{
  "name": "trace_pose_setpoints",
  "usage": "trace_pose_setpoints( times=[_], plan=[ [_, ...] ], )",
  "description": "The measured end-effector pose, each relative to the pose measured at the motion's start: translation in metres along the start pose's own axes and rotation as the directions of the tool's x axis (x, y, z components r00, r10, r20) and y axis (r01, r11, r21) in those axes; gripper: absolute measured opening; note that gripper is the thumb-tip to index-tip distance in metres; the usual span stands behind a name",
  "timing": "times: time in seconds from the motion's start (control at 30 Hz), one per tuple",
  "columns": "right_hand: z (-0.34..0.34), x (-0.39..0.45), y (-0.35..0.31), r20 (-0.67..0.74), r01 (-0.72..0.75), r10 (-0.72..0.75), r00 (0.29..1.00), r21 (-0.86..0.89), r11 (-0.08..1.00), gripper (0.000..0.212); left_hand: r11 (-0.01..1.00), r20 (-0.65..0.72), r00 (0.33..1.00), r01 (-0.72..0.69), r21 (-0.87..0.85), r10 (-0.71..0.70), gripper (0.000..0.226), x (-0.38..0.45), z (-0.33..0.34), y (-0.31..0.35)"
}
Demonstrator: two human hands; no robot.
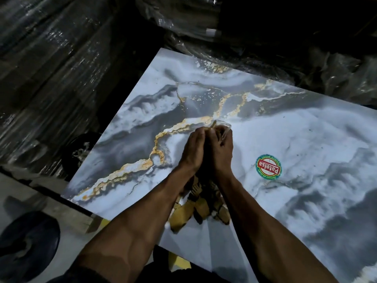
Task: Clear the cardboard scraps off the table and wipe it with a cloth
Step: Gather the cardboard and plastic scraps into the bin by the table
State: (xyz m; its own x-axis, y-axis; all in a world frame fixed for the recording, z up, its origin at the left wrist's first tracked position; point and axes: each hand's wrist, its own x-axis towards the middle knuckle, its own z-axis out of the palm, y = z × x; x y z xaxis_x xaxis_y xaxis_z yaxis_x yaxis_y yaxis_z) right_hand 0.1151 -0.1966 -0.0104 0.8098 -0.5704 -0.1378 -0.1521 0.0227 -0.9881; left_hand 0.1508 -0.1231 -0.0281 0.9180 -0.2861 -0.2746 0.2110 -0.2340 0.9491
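My left hand (191, 152) and my right hand (221, 153) lie pressed side by side on the marble-patterned tabletop (295, 139), near its middle. Their fingers point away from me and bend down at the tips. A thin scrap and a bit of clear film (223, 128) stick out from the fingers of my right hand. A heap of yellow-brown cardboard scraps (201, 207) lies on the table between my forearms, partly hidden under my wrists. No cloth is in view.
A round red and green sticker (268, 166) sits on the table right of my hands. Dark plastic-wrapped stacks (61, 58) stand along the table's left and far sides. A dark round object (28, 240) lies on the pale floor at lower left.
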Motion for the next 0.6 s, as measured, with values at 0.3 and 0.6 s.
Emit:
trace_pose_setpoints(
  times=[0.3,0.6],
  plan=[
    [-0.052,0.007,-0.023,-0.116,-0.134,0.147,0.982,0.115,0.984,0.018,0.960,0.292,0.954,-0.144,0.239,0.070,0.045,-0.033,-0.057,0.016],
    [-0.120,-0.069,0.002,-0.375,-0.088,0.060,0.925,-0.057,0.994,0.011,0.467,0.482,0.847,-0.528,0.709,0.226,0.105,-0.135,-0.090,-0.067]
  ],
)
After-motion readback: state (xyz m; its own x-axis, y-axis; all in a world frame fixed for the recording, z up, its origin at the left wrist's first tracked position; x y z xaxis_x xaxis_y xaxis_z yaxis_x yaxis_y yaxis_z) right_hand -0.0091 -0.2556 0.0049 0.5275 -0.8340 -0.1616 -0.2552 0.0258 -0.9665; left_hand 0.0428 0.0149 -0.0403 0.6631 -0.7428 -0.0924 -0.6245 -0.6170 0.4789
